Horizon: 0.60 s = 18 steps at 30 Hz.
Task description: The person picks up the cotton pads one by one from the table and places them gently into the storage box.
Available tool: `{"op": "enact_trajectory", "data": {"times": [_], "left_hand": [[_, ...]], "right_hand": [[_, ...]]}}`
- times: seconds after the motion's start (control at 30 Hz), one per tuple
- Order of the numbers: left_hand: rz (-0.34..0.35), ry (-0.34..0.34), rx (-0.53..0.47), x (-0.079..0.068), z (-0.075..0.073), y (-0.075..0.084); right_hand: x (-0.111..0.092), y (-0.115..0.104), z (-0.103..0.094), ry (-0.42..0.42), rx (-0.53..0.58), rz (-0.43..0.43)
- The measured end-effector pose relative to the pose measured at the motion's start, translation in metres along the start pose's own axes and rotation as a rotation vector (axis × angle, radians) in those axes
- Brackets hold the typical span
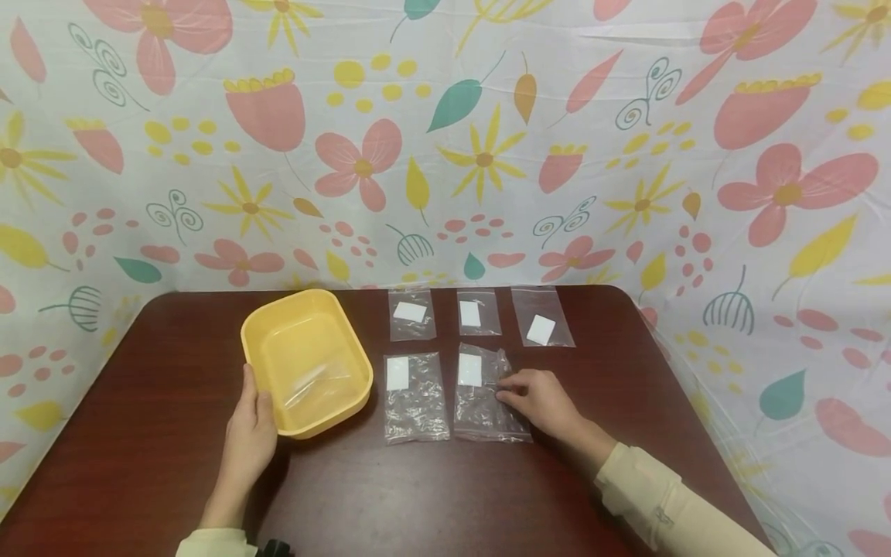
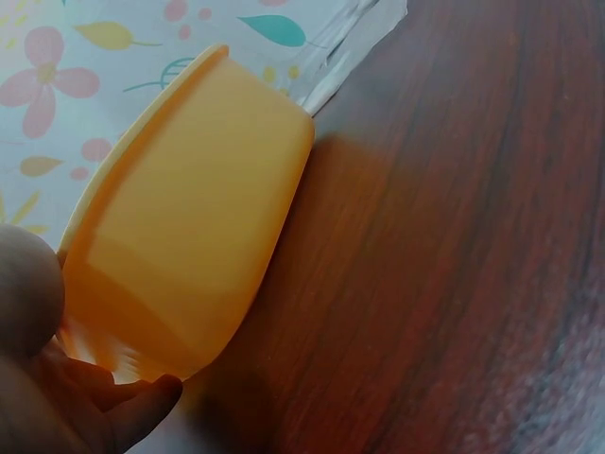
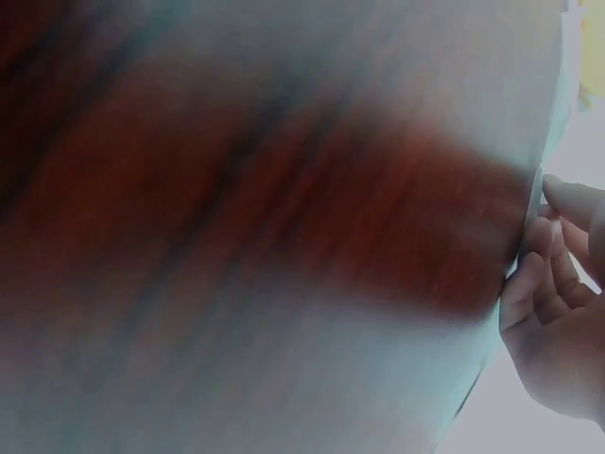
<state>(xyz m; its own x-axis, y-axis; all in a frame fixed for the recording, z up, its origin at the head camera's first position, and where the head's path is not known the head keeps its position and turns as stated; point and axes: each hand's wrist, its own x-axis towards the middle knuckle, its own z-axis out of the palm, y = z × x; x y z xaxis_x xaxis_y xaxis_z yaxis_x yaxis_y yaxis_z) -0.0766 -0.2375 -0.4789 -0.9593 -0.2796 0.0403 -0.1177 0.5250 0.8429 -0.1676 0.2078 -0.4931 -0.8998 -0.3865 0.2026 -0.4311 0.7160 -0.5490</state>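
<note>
My left hand (image 1: 249,437) grips the near left rim of a yellow plastic tray (image 1: 281,340), thumb at the rim. In the left wrist view the outer wall of the tray (image 2: 189,218) shows, with fingers under its near end. A clear plastic sheet or bag (image 1: 316,383) lies inside the tray. My right hand (image 1: 546,398) pinches the right edge of a clear zip bag (image 1: 480,410) with a white label (image 1: 469,370). In the right wrist view the right hand (image 3: 553,293) has its fingers bent against a thin edge; the bag itself is hard to make out there.
Left of the pinched bag lies a similar labelled bag (image 1: 416,410). Three smaller labelled zip bags, left (image 1: 411,329), middle (image 1: 487,309) and right (image 1: 543,302), line the back edge of the dark wooden table (image 1: 369,495). Patterned cloth (image 1: 445,155) hangs behind and beside the table.
</note>
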Motion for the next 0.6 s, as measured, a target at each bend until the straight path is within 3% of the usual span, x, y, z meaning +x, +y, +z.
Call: {"op": "enact_trajectory", "data": {"times": [0.6], "left_hand": [[-0.018, -0.004, 0.002, -0.0010, 0.0000, -0.0013]], "right_hand": [[0.0004, 0.0016, 0.0021, 0.028, -0.003, -0.013]]}}
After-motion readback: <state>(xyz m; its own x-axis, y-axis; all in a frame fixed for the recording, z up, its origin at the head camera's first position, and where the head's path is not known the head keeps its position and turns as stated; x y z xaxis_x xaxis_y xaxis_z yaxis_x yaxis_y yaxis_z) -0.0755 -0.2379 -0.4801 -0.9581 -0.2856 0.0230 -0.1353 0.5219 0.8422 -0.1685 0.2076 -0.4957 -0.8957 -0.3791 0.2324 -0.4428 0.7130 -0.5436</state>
